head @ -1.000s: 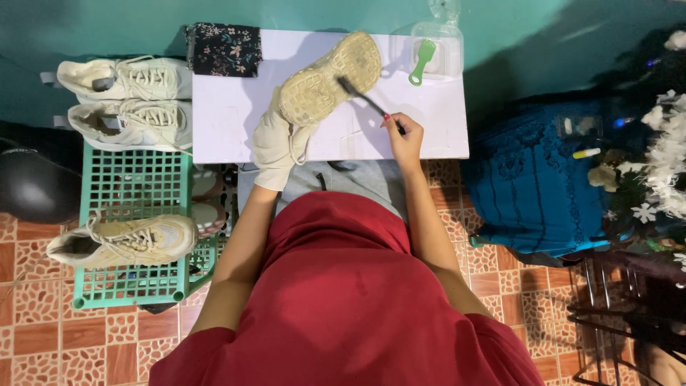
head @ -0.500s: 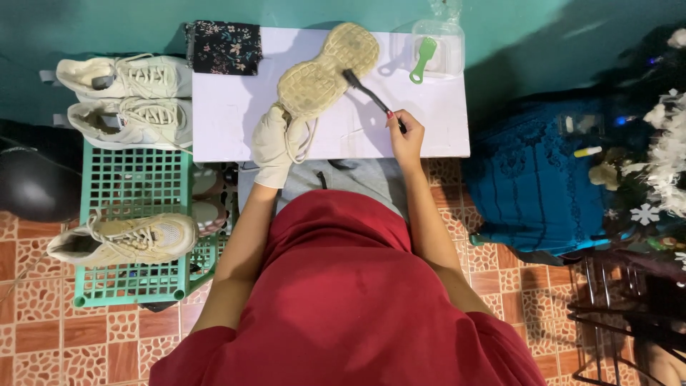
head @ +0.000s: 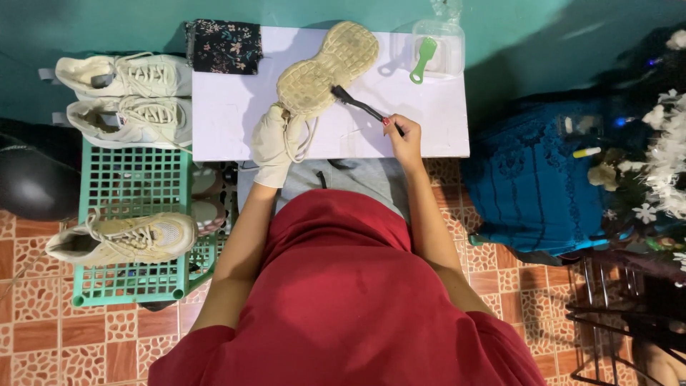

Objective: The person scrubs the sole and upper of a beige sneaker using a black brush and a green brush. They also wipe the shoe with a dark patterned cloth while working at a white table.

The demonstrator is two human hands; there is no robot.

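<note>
Two hands are busy here, and both matter to what can slip. Our left hand [head: 277, 143], in a pale glove, grips the heel end of the sneaker [head: 327, 68], fingers curled around it, laces dangling over the glove. The shoe lies sole up on the white table [head: 229, 121], tilted toward the far edge, its toe close to the clear plastic container [head: 439, 44] where a green brush [head: 423, 58] rests. Our right hand [head: 404, 136] pinches the thin handle of a dark brush [head: 357, 104] between thumb and fingertips, the bristle end touching the sole near its middle.

We judge the first risk to be the shoe twisting under the strokes, since only the heel is held and the toe is free; a hard push toward the far side could swing it into the container and tip whatever is in it. The brush is held near its tail, so a firm stroke could make it flex, or flick dirt across the table and onto the floral cloth [head: 224, 46]. The loose laces could also snag the glove or get dragged through the dirt. Three other sneakers sit to the left: two [head: 125, 100] side by side beside the table, and one [head: 121, 239] on the green crate [head: 128, 189], far enough away to stay clean.
</note>
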